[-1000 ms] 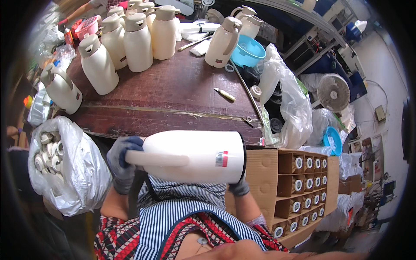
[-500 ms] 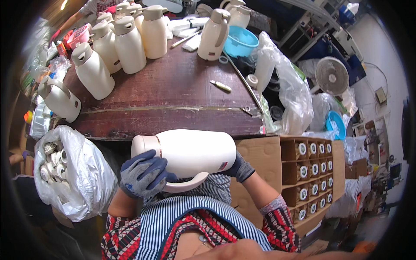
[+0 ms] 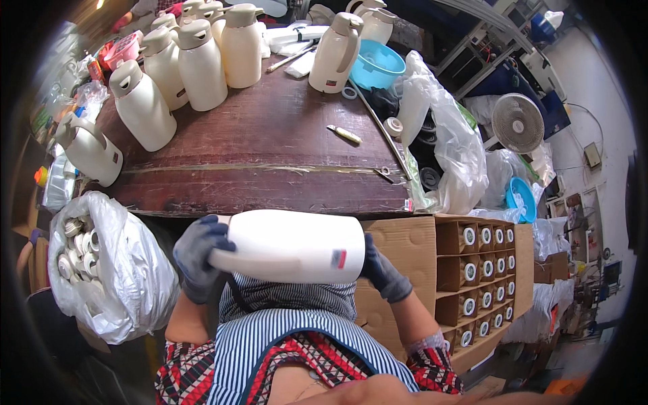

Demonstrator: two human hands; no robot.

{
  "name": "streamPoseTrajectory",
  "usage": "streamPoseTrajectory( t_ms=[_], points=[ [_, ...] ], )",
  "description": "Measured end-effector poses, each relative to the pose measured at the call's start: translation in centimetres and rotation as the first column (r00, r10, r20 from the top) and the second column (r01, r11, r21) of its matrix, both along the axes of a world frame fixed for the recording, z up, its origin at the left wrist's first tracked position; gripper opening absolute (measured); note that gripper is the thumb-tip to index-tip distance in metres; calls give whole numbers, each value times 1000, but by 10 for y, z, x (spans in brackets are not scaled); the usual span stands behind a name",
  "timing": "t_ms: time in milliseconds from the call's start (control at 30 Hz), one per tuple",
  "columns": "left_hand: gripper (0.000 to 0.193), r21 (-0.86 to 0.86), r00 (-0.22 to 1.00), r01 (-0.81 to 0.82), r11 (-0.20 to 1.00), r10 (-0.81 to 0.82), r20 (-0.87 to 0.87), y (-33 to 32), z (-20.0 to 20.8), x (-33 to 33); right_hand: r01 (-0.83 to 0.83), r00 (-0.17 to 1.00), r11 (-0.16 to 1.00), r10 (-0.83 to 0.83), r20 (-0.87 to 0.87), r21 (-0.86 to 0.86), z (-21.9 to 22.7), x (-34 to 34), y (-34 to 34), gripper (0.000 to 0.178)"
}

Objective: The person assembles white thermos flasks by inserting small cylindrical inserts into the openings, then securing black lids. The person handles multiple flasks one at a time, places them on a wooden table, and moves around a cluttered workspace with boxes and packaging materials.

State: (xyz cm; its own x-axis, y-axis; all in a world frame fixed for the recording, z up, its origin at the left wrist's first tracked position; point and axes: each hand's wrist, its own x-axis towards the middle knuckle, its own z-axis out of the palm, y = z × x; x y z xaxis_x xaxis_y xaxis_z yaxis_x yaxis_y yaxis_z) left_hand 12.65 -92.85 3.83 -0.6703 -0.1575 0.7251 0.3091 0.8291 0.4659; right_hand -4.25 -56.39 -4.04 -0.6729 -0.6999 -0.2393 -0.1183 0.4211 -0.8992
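Observation:
A white vacuum jug lies on its side in the air before my striped apron, its base to the right and its pale handle facing me. My left hand, in a grey and blue work glove, grips it at the lid end, covering most of the lid. My right hand, gloved alike, holds the base end, with some fingers hidden behind it. A small red and blue label shows near the base.
Several cream jugs stand on the dark red table, with a utility knife and a blue basin. Left of me is a white bag of lids; right, a divided carton of round-topped pieces. A fan stands beyond.
The jug has rolled so its handle and label turn up toward view. My left hand has shifted left around the lid end; my right hand shows more beside the base.

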Motion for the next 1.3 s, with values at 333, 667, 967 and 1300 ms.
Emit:
streamPoseTrajectory(
  t_ms=[333, 667, 967, 1300],
  points=[
    [18, -164, 999, 37, 986, -40, -13, 11, -6, -7, -69, 961, 993, 39, -274, -99, -27, 10, -16, 65],
    [22, 707, 998, -17, 707, -32, 56, -8, -81, -16, -185, 849, 890, -69, -523, -417, 71, 10, -50, 79],
    [19, 667, 998, 29, 744, -59, 22, -5, -73, -15, 209, 920, 927, -294, -259, -311, 53, 14, -54, 72],
    [9, 615, 942, -184, 767, -41, 333, 9, -147, -20, 41, 843, 965, -172, -510, -259, 31, 30, -50, 88]
  ],
)
